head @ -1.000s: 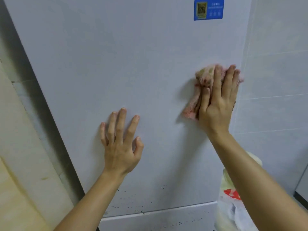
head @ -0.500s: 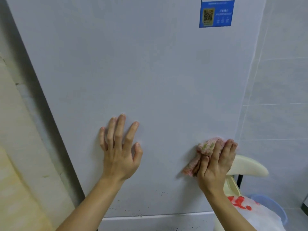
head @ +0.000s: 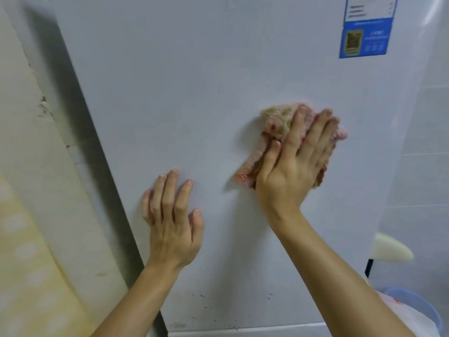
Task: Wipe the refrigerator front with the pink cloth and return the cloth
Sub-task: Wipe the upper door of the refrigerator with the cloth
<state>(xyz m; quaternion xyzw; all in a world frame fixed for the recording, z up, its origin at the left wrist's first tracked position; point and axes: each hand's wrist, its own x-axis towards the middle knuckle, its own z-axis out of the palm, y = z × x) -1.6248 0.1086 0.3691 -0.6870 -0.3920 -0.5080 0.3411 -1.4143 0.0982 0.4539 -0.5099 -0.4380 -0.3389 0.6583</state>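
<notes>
Mostly, pink cloth (head: 275, 120) under right fingers (head: 295, 135).

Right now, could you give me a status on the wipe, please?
Right hand pressing pink cloth on refrigerator front. Left hand flat beside. Dark specks low down.

Left hand (head: 171, 224) and right hand (head: 289, 171), both bare: slim fingers, short rounded nails, faint knuckle creases. Left forearm (head: 136, 300) and right forearm (head: 340, 276) uncovered down to the lower edge of view.
</notes>
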